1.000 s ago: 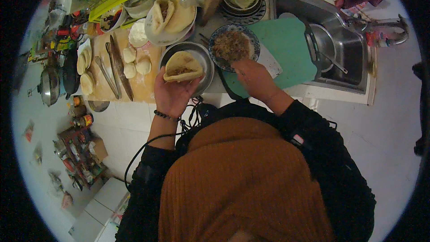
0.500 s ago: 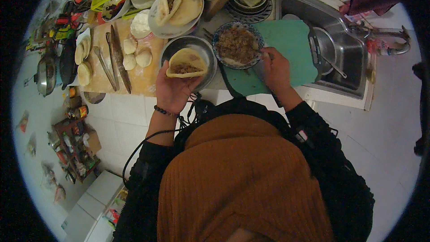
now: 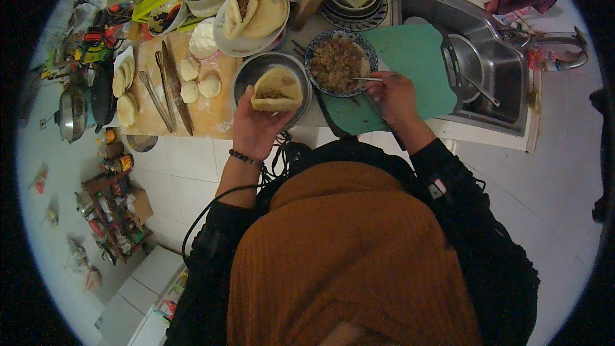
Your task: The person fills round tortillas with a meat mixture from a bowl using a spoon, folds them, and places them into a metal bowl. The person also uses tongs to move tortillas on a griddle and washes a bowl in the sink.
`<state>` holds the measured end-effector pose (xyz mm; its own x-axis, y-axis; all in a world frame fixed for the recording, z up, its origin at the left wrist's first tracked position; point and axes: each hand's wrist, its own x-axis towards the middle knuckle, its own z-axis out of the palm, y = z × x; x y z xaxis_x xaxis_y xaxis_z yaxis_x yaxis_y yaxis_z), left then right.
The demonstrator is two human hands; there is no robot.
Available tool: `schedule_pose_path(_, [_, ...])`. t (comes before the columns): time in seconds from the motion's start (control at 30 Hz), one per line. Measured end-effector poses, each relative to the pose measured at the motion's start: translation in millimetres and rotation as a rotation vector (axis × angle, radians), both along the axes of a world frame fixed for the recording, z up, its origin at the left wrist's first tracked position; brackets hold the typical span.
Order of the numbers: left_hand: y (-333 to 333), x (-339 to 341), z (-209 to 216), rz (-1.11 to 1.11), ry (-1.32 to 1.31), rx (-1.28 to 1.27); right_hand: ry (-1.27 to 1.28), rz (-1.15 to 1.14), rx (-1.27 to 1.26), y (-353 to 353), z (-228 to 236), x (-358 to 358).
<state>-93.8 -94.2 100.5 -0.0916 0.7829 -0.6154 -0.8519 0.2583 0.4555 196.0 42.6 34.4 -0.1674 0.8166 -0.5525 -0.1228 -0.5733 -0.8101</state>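
Note:
My left hand (image 3: 259,129) is closed around a round flatbread (image 3: 277,104), split into a pocket with brown minced filling showing in its mouth. It is held over a steel bowl (image 3: 300,74). To its right, a blue-patterned bowl (image 3: 312,83) holds a heap of crumbly brown filling (image 3: 336,61). At that bowl's right rim, my right hand (image 3: 395,97) pinches a thin, light spoon (image 3: 368,79), its tip at the filling. My fingers partly hide the spoon's handle.
Several dough balls (image 3: 209,86), a rolling pin (image 3: 176,90) and tongs (image 3: 152,95) lie on a floured board (image 3: 214,118). Behind is a plate of filled breads (image 3: 266,16). A green cutting board (image 3: 410,57) adjoins the sink (image 3: 506,99) on the right.
The bread's upper flap has folded further down over the filling, narrowing its opening. My right hand has shifted slightly, and the spoon now shows at the bowl's edge.

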Motion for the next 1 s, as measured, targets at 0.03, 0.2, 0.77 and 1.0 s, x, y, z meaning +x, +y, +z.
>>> schedule_pose_path(0.03, [1, 1, -1, 0.007, -0.003, -0.023, 0.017, -0.008, -0.01, 1, 0, 3])
schedule_pose_path(0.2, [11, 7, -9, 0.016, 0.018, -0.032, 0.03, -0.06, 0.003, 7, 15, 10])
schedule_pose_path(0.77, [57, 73, -4, -0.086, -0.355, 0.04, -0.159, 0.192, 0.538, -12, 114, -12])
schedule_pose_path(1.0, [59, 75, -2, -0.063, -0.316, 0.057, -0.515, 0.534, 1.347, -18, 118, -3])
